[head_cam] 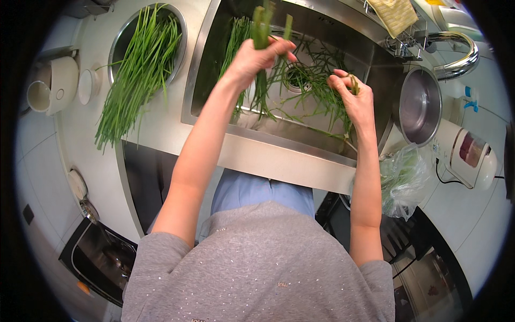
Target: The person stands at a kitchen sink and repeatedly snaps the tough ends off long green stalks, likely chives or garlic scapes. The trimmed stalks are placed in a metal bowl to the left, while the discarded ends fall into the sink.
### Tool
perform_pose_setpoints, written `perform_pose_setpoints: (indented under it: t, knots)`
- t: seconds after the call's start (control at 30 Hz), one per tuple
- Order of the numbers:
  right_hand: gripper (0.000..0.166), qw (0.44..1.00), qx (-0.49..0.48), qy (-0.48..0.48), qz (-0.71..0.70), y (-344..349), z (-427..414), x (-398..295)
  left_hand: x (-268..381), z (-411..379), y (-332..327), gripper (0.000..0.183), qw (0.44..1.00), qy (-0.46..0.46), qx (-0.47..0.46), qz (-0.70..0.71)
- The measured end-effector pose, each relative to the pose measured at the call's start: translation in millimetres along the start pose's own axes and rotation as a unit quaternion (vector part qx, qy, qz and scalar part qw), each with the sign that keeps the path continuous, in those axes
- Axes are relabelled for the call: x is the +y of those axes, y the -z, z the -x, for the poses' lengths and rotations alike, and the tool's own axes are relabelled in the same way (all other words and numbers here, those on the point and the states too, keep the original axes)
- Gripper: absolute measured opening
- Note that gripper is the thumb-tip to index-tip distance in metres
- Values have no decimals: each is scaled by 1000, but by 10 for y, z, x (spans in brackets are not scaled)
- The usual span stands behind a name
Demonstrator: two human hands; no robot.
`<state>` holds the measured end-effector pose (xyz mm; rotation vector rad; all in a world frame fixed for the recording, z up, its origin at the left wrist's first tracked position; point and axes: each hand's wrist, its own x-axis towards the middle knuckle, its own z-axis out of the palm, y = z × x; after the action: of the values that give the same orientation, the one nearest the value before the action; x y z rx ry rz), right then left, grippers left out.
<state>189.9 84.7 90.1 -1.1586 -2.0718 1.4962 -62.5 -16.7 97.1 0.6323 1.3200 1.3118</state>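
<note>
My left hand is over the sink and grips a bunch of garlic chives. The stalk ends stick up past the thumb, slightly blurred, and the leaves hang below the fist. To its right my right hand pinches a few short, yellowish chive scraps between its fingers. Loose chive trimmings are strewn over the floor of the stainless steel sink, some around the drain. Another bundle of chives leans at the sink's left side, partly hidden by my left hand and forearm.
Left of the sink, long chives overhang a metal bowl. Further left are a small white cup and a white appliance. On the right are a chrome faucet, an empty metal pot and a plastic bag of greens.
</note>
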Motion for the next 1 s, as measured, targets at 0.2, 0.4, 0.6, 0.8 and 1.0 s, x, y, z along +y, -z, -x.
perform_pose_setpoints:
  t: [0.2,0.4,0.6,0.8,1.0]
  knots:
    - [33,982,-23,-128,-134,-257,-145,-644,-155,111,-402,26,988,94,-122,17]
    - [36,991,102,54,-71,-279,-277,-288,-205,148,-447,30,972,107,-170,122]
    - [27,982,113,3,-153,-246,-200,-592,-304,132,-457,30,976,111,-160,98]
    - [23,982,130,-4,-140,-360,-241,-573,-312,137,-551,32,980,86,-168,59]
    - [19,943,70,-105,-307,-138,-152,-634,-234,123,-390,37,975,90,-85,182]
